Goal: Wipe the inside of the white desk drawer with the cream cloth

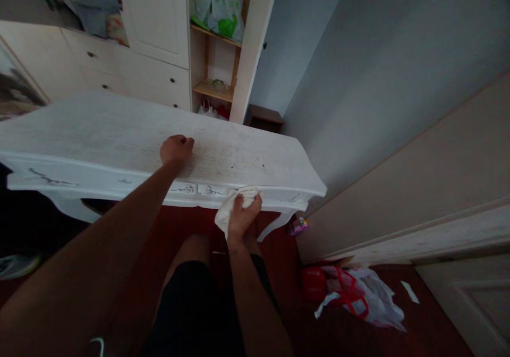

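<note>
My left hand [177,149] rests on the top of a white table [255,147], its fingers curled into a loose fist with nothing showing in them. My right hand [244,214] grips a white cloth [227,212] and presses it against the table's front edge, over the carved drawer fronts. Part of the cloth hangs below the edge, and the fingers cover some of it. Grey smudges and two small dark specks mark the white tabletop.
Behind the table stands a cream cabinet [155,17] with drawers and an open shelf holding plastic bags [223,6]. A grey wall runs along the right. On the dark red floor lie a red and white bag [350,293] and a small pink box [297,226].
</note>
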`<state>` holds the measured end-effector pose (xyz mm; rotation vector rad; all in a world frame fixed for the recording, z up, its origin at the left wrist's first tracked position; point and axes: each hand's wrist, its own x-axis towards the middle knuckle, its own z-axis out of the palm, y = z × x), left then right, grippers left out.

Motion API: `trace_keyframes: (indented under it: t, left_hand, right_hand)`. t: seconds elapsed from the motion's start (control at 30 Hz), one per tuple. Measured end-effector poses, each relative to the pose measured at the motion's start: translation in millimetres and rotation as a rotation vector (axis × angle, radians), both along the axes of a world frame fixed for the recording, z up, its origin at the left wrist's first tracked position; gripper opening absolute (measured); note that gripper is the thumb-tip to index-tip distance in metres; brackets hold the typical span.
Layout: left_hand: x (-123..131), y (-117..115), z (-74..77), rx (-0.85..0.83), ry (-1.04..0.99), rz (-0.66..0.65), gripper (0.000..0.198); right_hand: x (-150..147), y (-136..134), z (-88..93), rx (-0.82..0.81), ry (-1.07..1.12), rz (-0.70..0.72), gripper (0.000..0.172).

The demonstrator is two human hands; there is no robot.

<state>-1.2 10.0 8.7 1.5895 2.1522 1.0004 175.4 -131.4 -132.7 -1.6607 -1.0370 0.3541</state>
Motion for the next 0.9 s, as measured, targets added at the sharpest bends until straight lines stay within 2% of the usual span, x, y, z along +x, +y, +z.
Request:
trace_keyframes:
  t: [0.07,0.2,0.3,0.43,0.63,0.77,0.9]
  left_hand:
    - [-0.6,-0.7,-0.9,0.014,0.003,0.003,0.025]
    - [-2.4,-0.6,-3.7,0.047,-0.031,-0.018,0.024]
    - [-3.5,0.9,-5.5,0.073,-0.049,-0.008,0.023]
    - [-3.3,0.1,-5.0,0.083,-0.070,-0.003,0.024]
    - [-2.5,-5.2,-1.5,0.066,-0.088,-0.017,0.025]
    - [-3.1,-6.7,-0.1,0.060,-0.107,-0.009,0.023]
    - [-3.6,-7.0,0.0,0.067,-0.108,-0.018,0.022]
  right_hand:
    - [-28.3,4.1,1.5,-0.047,-0.049,0.137,0.068]
    - [-81.6,7.0,13.7,-0.222,-0.222,0.136,0.059]
    - [-94.5,2.2,21.2,-0.205,-0.345,0.232,0.050]
    - [-74.3,-4.9,18.2,-0.138,-0.501,0.359,0.043]
    - [-35.6,-8.4,12.8,-0.155,-0.753,0.490,0.042]
    - [-8.6,-11.8,15.4,-0.183,-0.846,0.503,0.049]
    - [36.0,-18.1,8.4,-0.149,-0.934,0.460,0.057]
